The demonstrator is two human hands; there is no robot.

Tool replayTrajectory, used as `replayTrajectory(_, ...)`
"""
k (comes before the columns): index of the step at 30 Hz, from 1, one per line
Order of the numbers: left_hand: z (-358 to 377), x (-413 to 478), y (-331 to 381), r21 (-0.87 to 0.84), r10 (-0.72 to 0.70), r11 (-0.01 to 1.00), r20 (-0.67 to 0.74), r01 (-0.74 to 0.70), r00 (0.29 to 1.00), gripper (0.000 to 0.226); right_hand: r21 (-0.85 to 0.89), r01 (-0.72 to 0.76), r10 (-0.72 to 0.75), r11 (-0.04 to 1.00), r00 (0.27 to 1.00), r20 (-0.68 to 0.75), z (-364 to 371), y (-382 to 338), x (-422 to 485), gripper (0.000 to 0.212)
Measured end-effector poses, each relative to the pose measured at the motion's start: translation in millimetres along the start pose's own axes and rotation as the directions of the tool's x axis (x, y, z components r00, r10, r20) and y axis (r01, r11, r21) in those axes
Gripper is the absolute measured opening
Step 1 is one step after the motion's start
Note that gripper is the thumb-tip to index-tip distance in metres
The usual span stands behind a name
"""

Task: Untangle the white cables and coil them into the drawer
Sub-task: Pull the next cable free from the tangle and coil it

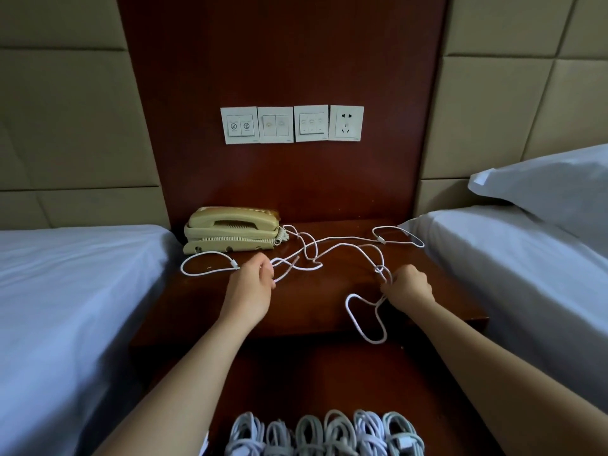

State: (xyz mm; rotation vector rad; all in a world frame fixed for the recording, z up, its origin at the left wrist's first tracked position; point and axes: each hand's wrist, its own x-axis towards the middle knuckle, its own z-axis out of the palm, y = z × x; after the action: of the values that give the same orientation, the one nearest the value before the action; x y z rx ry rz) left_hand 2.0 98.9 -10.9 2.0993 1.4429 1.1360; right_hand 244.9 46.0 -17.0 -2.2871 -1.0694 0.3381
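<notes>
- Dark-red wood makes up the nightstand (329,301), where we see the white cables (311,258) sprawling in a tangle to the right of the beige telephone (230,230) and in front of it (one loop lies just before its base).
- Our left hand (251,286), in front of the telephone, has its fingers curled, pinching a strand.
- Our right hand (409,286), well right of the telephone, grips the cables at a small knot (380,269).
- Nearer us than the telephone, coiled cables (325,432) sit in a row.
</notes>
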Motion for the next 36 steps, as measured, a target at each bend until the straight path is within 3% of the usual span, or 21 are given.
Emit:
replayTrajectory(3, -15.4, -1.8, -2.3, -0.121, 0.021, 0.992, -0.096, -0.032, 0.995, 0.028, 0.270, -0.121, 0.108, 0.955, 0.992, 0.063, 5.5, -6.6, 5.8, 0.013)
replayTrajectory(6, -26.0, -3.2, -6.7, -0.265, -0.018, 0.964, -0.094, -0.008, 0.995, 0.030, 0.638, -0.266, 0.186, 0.723, 0.964, 0.192, 13.5, -18.1, 7.7, 0.006)
replayTrajectory(8, -30.6, -3.2, -9.4, -0.330, -0.072, 0.943, -0.056, 0.049, 0.996, 0.028, 0.743, -0.259, 0.166, 0.617, 0.966, 0.199, 18.0, -22.3, 12.2, 0.013)
replayTrajectory(9, -31.5, -2.8, -10.8, -0.366, -0.095, 0.927, -0.028, 0.078, 0.995, 0.029, 0.750, -0.220, 0.133, 0.623, 0.976, 0.175, 19.8, -23.9, 14.8, 0.017)
replayTrajectory(12, -33.1, -0.4, -12.2, -0.491, -0.135, 0.858, 0.067, 0.151, 0.989, 0.031, 0.605, -0.021, -0.044, 0.796, 0.995, 0.092, 22.1, -28.6, 14.4, 0.039)
replayTrajectory(14, -33.5, 0.9, -10.5, -0.522, -0.140, 0.834, 0.112, 0.178, 0.984, 0.032, 0.499, 0.108, -0.175, 0.860, 0.981, 0.088, 24.3, -30.0, 8.3, 0.051)
replayTrajectory(16, -32.9, -0.2, -8.1, -0.513, -0.124, 0.838, 0.152, 0.186, 0.981, 0.031, 0.322, 0.324, -0.330, 0.890, 0.943, -0.039, 27.8, -31.2, 0.6, 0.051)
replayTrajectory(19, -31.3, -2.2, -4.8, -0.453, -0.064, 0.881, 0.167, 0.134, 0.984, 0.033, 0.117, 0.642, -0.590, 0.758, 0.751, -0.298, 26.7, -41.8, -16.5, 0.043)
replayTrajectory(21, -29.3, -2.0, -0.8, -0.429, -0.026, 0.899, 0.161, 0.093, 0.987, 0.033, 0.101, 0.761, -0.715, 0.640, 0.639, -0.283, 26.8, -56.5, -32.7, 0.039)
replayTrajectory(24, -24.9, -1.4, 8.0, -0.386, 0.030, 0.921, 0.207, 0.053, 0.978, 0.033, 0.242, 0.788, -0.788, 0.566, 0.603, -0.122, 31.6, -80.3, -60.3, 0.041)
replayTrajectory(26, -23.5, -2.4, 12.8, -0.345, 0.079, 0.938, 0.248, 0.012, 0.966, 0.034, 0.382, 0.718, -0.785, 0.582, 0.618, 0.033, 32.9, -89.1, -72.1, 0.029)
replayTrajectory(28, -24.9, -3.9, 14.1, -0.303, 0.112, 0.952, 0.240, -0.036, 0.964, 0.037, 0.407, 0.688, -0.777, 0.601, 0.622, 0.096, 33.3, -90.2, -74.6, 0.028)
replayTrajectory(31, -29.2, -5.7, 12.6, -0.229, 0.154, 0.968, 0.207, -0.105, 0.966, 0.038, 0.417, 0.712, -0.779, 0.565, 0.627, -0.014, 31.4, -86.0, -68.5, 0.029)
replayTrajectory(36, -31.5, -4.1, 5.3, -0.243, 0.111, 0.969, 0.299, -0.037, 0.948, 0.043, 0.481, 0.700, -0.701, 0.528, 0.679, -0.219, 16.8, -81.3, -57.1, 0.027)
